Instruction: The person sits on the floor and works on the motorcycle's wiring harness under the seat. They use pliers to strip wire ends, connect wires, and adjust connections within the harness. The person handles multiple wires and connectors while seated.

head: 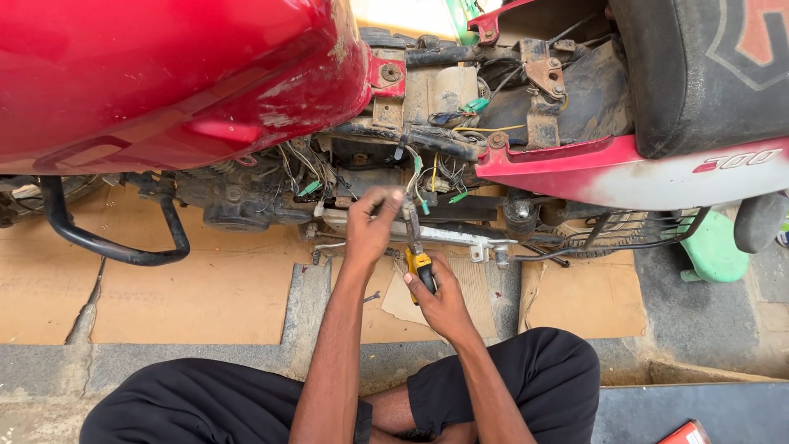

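My right hand (440,298) grips a pair of pliers with yellow and black handles (422,269), jaws pointing up into a motorcycle's exposed wiring (427,177). My left hand (370,226) is beside the plier jaws, its fingers pinched on something small among the wires; what it pinches is hidden. Loose wires with green connectors hang just above both hands, under the red fuel tank (164,74) and the frame.
A black seat (707,66) and red-and-white side panel (625,173) lie to the right. A black crash guard (107,242) curves at left. Cardboard sheets (197,296) cover the ground. A green object (713,247) sits at right. My crossed legs in black trousers (205,403) fill the bottom.
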